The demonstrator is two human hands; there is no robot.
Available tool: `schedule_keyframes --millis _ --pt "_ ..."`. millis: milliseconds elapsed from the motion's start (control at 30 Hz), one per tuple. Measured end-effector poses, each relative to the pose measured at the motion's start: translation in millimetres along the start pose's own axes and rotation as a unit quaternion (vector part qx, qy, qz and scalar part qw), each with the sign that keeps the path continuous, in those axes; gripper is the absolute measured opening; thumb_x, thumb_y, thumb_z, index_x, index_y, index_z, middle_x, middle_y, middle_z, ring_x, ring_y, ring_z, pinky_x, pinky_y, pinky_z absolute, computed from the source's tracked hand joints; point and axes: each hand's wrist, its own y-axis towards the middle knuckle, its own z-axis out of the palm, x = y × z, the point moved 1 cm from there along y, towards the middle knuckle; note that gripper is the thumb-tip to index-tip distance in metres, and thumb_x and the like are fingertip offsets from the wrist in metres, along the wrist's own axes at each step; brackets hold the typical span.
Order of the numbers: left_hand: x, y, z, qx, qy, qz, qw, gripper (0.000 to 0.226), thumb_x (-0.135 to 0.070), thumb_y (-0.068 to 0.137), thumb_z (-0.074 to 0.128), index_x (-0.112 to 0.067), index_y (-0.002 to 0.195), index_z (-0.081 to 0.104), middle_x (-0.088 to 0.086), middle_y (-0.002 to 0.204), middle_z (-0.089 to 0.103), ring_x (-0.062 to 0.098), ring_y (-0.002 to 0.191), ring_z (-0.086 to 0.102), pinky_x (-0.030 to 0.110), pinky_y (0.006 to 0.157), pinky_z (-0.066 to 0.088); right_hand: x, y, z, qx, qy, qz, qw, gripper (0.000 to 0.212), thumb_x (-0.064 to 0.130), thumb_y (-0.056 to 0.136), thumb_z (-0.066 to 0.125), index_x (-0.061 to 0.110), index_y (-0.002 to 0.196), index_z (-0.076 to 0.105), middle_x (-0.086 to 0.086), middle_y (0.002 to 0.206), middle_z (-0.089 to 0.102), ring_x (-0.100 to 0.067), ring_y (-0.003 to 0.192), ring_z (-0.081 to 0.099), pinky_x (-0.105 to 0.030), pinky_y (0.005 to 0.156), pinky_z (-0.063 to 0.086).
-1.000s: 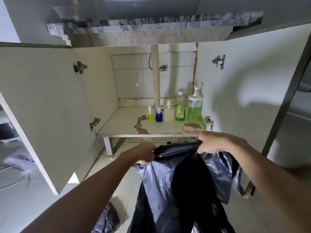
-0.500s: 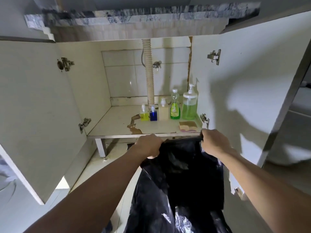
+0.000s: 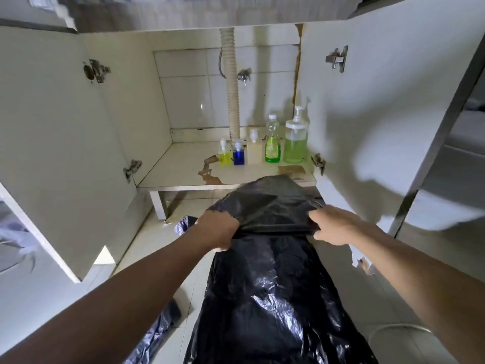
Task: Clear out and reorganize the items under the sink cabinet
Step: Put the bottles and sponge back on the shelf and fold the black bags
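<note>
cabinet floor (image 3: 183, 166), sponge (image 3: 291, 169) half-hidden by bag (image 3: 267, 206)

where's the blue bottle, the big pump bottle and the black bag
blue bottle (image 3: 238, 156), head view, on its blue body
big pump bottle (image 3: 295, 148), head view, on the green liquid
black bag (image 3: 273, 298), head view, on the hanging front of the plastic

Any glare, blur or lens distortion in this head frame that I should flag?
Head view: wide-angle bend bows the cabinet doors outward; light glints off the black bag held by the left hand and right hand; a soft shadow falls across the right door; the bottles read sharp, the frame's top edge is smeared.
</note>
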Motion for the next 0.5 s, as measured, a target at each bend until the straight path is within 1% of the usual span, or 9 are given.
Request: schedule_keyframes --millis 33,100,167,233,267,300,367,400,500 --pt "-2 1 15 0.044 0.006 0.013 0.999 0.030 -0.015 0.081 0.057 -0.016 0.111 0.058 0.010 0.110 0.062 0.030 0.098 0.063 0.033 0.070 0.045 3 1 17 0.036 0.001 -0.004 0.999 0.021 0.019 0.090 0.056 0.014 0.079 0.038 -0.005 0.086 0.047 -0.027 0.081 0.053 -0.032 0.060 0.039" --pt "-9 4 45 0.131 0.011 0.029 0.991 0.033 -0.019 0.078 0.063 -0.015 0.110 0.061 0.010 0.111 0.063 0.031 0.097 0.064 0.034 0.073 0.050 11 0 56 0.063 0.003 0.006 0.998 0.006 0.011 0.089 0.053 0.012 0.089 0.048 -0.010 0.097 0.054 -0.030 0.091 0.060 -0.031 0.066 0.041" --pt "-21 4 72 0.241 0.001 0.040 0.970 0.028 -0.026 0.078 0.068 -0.014 0.103 0.067 0.008 0.105 0.067 0.028 0.098 0.064 0.036 0.082 0.053 20 -4 99 0.084 0.016 0.040 0.996 0.018 0.004 0.088 0.048 0.008 0.105 0.053 -0.013 0.112 0.058 -0.032 0.104 0.061 -0.032 0.071 0.041" --pt "-37 0 96 0.323 -0.014 0.049 0.945 0.020 -0.031 0.079 0.071 -0.013 0.086 0.069 0.004 0.087 0.066 0.025 0.095 0.065 0.037 0.088 0.053 32 -15 140 0.115 0.023 0.064 0.991 0.023 0.000 0.087 0.043 0.010 0.105 0.054 -0.011 0.118 0.058 -0.030 0.107 0.061 -0.035 0.076 0.045" --pt "-44 -4 108 0.340 -0.016 0.054 0.939 0.021 -0.033 0.079 0.072 -0.012 0.083 0.069 0.003 0.084 0.062 0.025 0.097 0.065 0.036 0.088 0.052 38 -20 157 0.136 0.016 0.073 0.988 0.025 -0.001 0.087 0.042 0.012 0.105 0.055 -0.010 0.119 0.058 -0.029 0.108 0.061 -0.035 0.080 0.046" --pt "-51 -8 121 0.345 -0.013 0.058 0.937 0.025 -0.034 0.078 0.073 -0.011 0.088 0.069 0.004 0.087 0.061 0.025 0.101 0.065 0.035 0.086 0.050 42 -25 170 0.157 0.002 0.080 0.984 0.030 -0.001 0.087 0.042 0.012 0.108 0.057 -0.009 0.121 0.059 -0.028 0.109 0.062 -0.034 0.083 0.047" --pt "-63 -18 148 0.331 -0.022 0.055 0.942 0.049 -0.030 0.074 0.078 -0.008 0.115 0.061 0.007 0.106 0.064 0.027 0.107 0.064 0.035 0.082 0.049 47 -30 189 0.195 -0.031 0.085 0.977 0.037 -0.003 0.085 0.042 0.012 0.116 0.057 -0.007 0.125 0.058 -0.027 0.112 0.061 -0.034 0.087 0.046" --pt "-67 -22 162 0.321 -0.025 0.048 0.946 0.060 -0.025 0.074 0.078 -0.007 0.125 0.054 0.009 0.117 0.064 0.028 0.108 0.064 0.035 0.084 0.050 48 -32 193 0.205 -0.040 0.082 0.974 0.038 -0.003 0.085 0.043 0.013 0.117 0.057 -0.006 0.126 0.057 -0.027 0.113 0.060 -0.035 0.089 0.045" --pt "-76 -36 188 0.310 -0.007 0.043 0.950 0.060 -0.013 0.080 0.067 -0.008 0.135 0.043 0.013 0.128 0.058 0.030 0.115 0.060 0.037 0.093 0.047 48 -32 199 0.228 -0.057 0.080 0.969 0.036 0.001 0.087 0.047 0.014 0.118 0.058 -0.005 0.127 0.057 -0.026 0.115 0.058 -0.034 0.091 0.041"
